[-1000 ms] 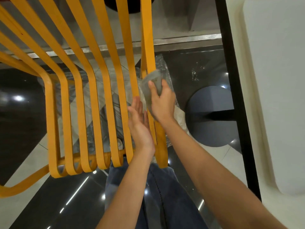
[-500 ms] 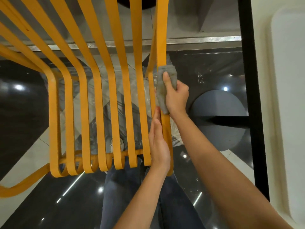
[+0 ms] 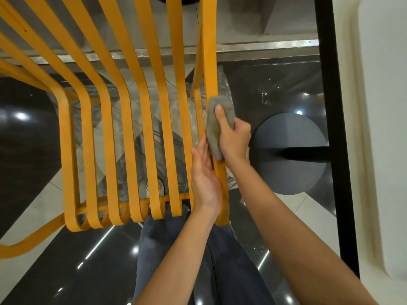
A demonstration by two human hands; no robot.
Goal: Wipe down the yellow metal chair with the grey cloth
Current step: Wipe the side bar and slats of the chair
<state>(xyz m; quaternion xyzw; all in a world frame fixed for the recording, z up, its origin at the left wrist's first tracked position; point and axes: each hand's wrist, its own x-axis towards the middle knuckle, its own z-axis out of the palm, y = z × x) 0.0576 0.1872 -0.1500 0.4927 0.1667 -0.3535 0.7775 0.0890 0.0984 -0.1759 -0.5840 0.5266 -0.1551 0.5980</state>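
Observation:
The yellow metal chair (image 3: 152, 119), built of several flat curved slats, fills the left and middle of the view from above. My right hand (image 3: 234, 137) grips the grey cloth (image 3: 214, 128), thumb on top, folded around the rightmost slat about halfway along it. My left hand (image 3: 204, 179) lies with straight fingers flat against the inner side of that same slat, just below the cloth. The part of the slat under the cloth is hidden.
A round dark grey table base (image 3: 290, 153) stands on the glossy floor right of the chair. A black post (image 3: 332, 128) and a cream wall (image 3: 374, 128) run down the right side. Crumpled clear plastic (image 3: 136, 133) lies under the chair. My jeans-clad legs (image 3: 220, 271) are below.
My right hand has slid the cloth along the rightmost slat, first up it and then slightly back down towards me. My left hand moved from beside the cloth onto the slat's side.

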